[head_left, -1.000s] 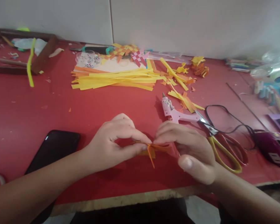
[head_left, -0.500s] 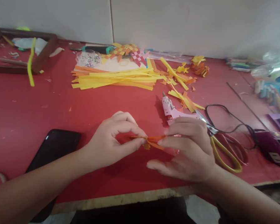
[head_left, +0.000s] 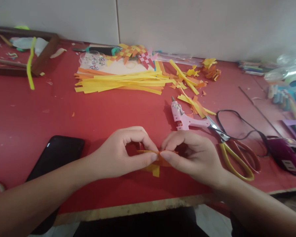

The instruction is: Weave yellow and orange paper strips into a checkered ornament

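Note:
Both my hands meet just above the red table (head_left: 101,112), near its front edge. My left hand (head_left: 120,154) pinches a small folded piece of orange and yellow paper strips (head_left: 156,166) between thumb and forefinger. My right hand (head_left: 191,158) pinches the same piece from the right, fingertips almost touching the left ones. A yellow end hangs below the pinch. Just behind my right hand lies a pink glue gun (head_left: 185,119).
Yellow-handled scissors (head_left: 236,158) lie to the right, beside a black cable and a purple plug (head_left: 284,153). A black phone (head_left: 56,153) lies at the left front. A pile of yellow and orange strips (head_left: 118,82) and woven paper pieces (head_left: 135,54) sit further back. A wooden frame (head_left: 43,54) is far left.
My right hand had opened and reached over the piece half a second ago; now its fingers are closed in a pinch against my left fingertips. The paper piece has turned, yellow end downward.

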Available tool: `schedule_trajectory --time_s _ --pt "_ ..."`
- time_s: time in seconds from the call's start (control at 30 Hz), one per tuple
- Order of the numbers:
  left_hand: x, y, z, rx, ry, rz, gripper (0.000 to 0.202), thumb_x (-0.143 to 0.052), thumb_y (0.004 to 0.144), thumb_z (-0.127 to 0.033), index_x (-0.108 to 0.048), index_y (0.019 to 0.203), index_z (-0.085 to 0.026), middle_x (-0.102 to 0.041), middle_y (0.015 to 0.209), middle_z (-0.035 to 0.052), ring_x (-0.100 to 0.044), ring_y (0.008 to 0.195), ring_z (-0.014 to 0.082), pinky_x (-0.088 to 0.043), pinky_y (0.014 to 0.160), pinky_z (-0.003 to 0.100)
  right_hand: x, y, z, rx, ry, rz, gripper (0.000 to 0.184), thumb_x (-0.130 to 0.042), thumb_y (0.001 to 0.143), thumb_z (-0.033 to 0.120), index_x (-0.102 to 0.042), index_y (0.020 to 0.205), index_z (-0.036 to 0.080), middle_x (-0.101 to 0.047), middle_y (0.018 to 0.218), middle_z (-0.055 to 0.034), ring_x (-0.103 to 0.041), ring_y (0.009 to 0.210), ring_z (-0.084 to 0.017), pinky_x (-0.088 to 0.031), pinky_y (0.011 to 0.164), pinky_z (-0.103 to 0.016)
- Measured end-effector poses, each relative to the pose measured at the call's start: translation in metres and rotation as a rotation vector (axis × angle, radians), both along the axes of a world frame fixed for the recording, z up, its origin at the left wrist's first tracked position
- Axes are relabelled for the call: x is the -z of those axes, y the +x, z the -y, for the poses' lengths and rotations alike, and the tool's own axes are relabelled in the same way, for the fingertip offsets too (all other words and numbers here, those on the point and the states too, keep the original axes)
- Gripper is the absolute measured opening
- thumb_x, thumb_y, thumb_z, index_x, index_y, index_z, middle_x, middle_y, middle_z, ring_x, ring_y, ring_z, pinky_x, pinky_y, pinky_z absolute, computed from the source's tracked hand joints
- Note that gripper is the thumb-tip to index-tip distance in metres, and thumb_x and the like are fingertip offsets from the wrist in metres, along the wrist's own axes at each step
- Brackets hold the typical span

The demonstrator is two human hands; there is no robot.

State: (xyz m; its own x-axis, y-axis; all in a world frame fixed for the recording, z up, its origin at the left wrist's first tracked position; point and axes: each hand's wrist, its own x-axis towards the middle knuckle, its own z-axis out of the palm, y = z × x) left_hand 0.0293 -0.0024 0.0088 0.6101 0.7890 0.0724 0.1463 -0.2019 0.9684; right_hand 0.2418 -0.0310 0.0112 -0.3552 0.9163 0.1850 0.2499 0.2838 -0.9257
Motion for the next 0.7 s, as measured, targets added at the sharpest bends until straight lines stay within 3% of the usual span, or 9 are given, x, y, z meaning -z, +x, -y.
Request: schedule_trajectory --time_s 0.13,0.27,0.7 --pt "0.0047 0.0007 -0.0019 -0.004 -0.177 0.003 0.011 -0.074 0.085 -0.029 -0.074 0.083 -0.018 -0.076 0.077 0.0017 -0.070 0.069 0.0149 -0.055 0.060 0.023 0.0039 -0.0018 0.0019 0.066 -0.029 -0.061 0.016 -0.075 0.084 0.022 -0.060 0.079 0.021 -0.067 0.068 0.0017 -0.063 0.056 -0.010 -0.052 0.049 -0.020" --pt "0.0083 -0.0007 -0.0038 -0.043 -0.225 0.009 0.016 -0.078 0.082 -0.035 -0.078 0.085 -0.020 -0.080 0.079 0.0034 -0.073 0.071 0.0177 -0.058 0.062 0.025 0.0050 -0.0027 0.0035 0.086 -0.045 -0.093 0.017 -0.076 0.083 0.021 -0.059 0.085 0.021 -0.067 0.073 0.0025 -0.066 0.061 -0.010 -0.055 0.053 -0.020" --pt "0.0041 -0.0010 -0.0002 -0.072 -0.078 -0.052 0.007 -0.068 0.085 -0.019 -0.071 0.079 -0.018 -0.076 0.075 0.0021 -0.071 0.069 0.0155 -0.055 0.057 0.022 0.0110 -0.0036 0.0050 0.103 0.084 0.023 0.014 -0.071 0.086 0.018 -0.059 0.092 0.022 -0.068 0.081 -0.0004 -0.068 0.071 -0.012 -0.060 0.064 -0.024"
